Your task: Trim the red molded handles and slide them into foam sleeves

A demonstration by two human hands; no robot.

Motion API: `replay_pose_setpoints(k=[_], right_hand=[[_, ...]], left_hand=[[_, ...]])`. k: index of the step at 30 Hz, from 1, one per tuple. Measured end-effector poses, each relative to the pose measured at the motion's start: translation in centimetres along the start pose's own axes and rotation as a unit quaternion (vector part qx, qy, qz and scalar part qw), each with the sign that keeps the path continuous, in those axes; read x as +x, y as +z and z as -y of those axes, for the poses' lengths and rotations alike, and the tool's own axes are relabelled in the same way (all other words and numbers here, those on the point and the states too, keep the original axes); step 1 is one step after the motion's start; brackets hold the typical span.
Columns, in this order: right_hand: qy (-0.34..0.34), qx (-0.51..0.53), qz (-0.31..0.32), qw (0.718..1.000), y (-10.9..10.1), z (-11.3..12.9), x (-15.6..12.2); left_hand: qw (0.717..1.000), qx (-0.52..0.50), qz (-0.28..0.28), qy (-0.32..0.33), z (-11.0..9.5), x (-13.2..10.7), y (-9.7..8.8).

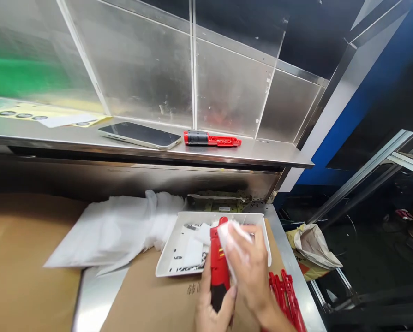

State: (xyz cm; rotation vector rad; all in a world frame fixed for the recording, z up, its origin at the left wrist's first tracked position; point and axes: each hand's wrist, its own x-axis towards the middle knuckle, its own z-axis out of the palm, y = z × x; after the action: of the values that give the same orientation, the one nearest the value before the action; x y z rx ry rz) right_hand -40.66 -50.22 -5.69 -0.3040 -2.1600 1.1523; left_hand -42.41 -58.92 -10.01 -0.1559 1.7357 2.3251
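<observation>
Held upright just in front of the white tray (206,215): a red housing shell (217,263), long and narrow, black at its lower end, its top overlapping the tray's near rim in this view. Gripped low by the left hand (209,316), fingers closed round the black end. Covered from the tray's right side by the right hand (253,272), fingers pressed together on a white wipe (229,240) laid against the shell's upper half. Likely light and stiff, being moulded plastic, thin-walled and hollow, so apt to flex or crack if squeezed hard across its open side. Smooth and probably a little slippery under the wipe. Best taken by the thicker black end or along the long edges, not by the small clips and ribs. Inside the tray, white slips and black-printed labels. Right of the tray, at the edge of the surface (95,299), more red shells (285,295) lying together. Left of the tray, a heap of white foam sheets (112,230) on brown cardboard (151,299). Above and behind the tray, a steel shelf (261,157) bearing a smartphone (140,135) and one more red part (211,139), just beside each other.
</observation>
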Motion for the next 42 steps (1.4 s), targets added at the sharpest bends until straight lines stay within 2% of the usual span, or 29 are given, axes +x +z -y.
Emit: replay_pose_setpoints(k=[5, 9, 15, 18, 23, 29, 34, 38, 42], right_hand=[[-0.001, -0.033, 0.003, 0.999, 0.1, -0.1, 0.1], [-0.026, -0.093, -0.027, 0.995, 0.5, -0.6, 0.1], [-0.043, -0.124, -0.036, 0.991, 1.4, -1.1, -0.4], [-0.038, -0.123, -0.041, 0.991, 1.5, -0.9, 0.4], [-0.035, -0.102, -0.042, 0.993, 1.8, -0.8, 0.9], [-0.017, -0.129, -0.059, 0.990, 2.3, -0.9, 2.1], [-0.052, -0.152, -0.024, 0.987, 1.2, -2.2, 0.8], [0.020, -0.174, -0.006, 0.985, 0.2, -2.6, 2.2], [0.002, -0.118, 0.016, 0.993, 0.3, -2.1, 2.5]], left_hand=[[0.985, 0.163, 0.000, 0.063, 0.2, -0.6, 0.6], [0.958, 0.270, 0.033, 0.093, 0.9, -0.7, 0.9], [0.952, 0.288, 0.036, 0.093, 2.0, 0.6, 0.5], [0.942, 0.312, 0.048, 0.114, 2.4, 1.1, 0.4], [0.944, 0.307, 0.016, 0.120, 2.9, 0.7, 0.4], [0.928, 0.314, 0.089, 0.177, 5.0, 0.4, 0.1], [0.928, 0.334, 0.037, 0.162, 5.1, 0.5, 0.3], [0.926, 0.336, 0.043, 0.168, 4.5, 0.4, 0.5], [0.947, 0.280, 0.048, 0.148, 4.8, 0.3, 0.2]])
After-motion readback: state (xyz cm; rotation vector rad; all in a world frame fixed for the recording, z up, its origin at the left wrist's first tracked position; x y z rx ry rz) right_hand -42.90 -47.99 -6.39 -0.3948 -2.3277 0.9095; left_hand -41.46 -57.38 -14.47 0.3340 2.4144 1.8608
